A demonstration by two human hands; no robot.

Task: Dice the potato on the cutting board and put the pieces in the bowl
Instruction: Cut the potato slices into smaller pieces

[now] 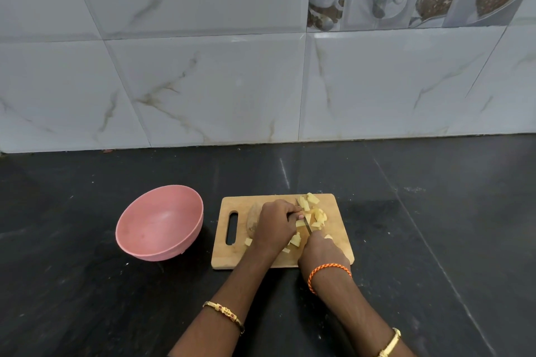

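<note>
On the wooden cutting board [229,258], mid-counter, your left hand [275,226] sits curled over the uncut part of the potato [251,222], fingers bent down on it, brown skin showing at the board's handle-slot side. Your right hand [320,252] is closed round the knife [307,224] handle; handle itself hidden, blade runs away from you, just beside the left fingertips. Diced pieces [311,206] lie scattered on the board, most right of the blade twd the far edge, a few near your left wrist. Pink bowl [159,223] stands left of the board on the black counter [87,298], near but apart, no pieces visible inside. Marble-look tiles [203,81] behind.
</note>
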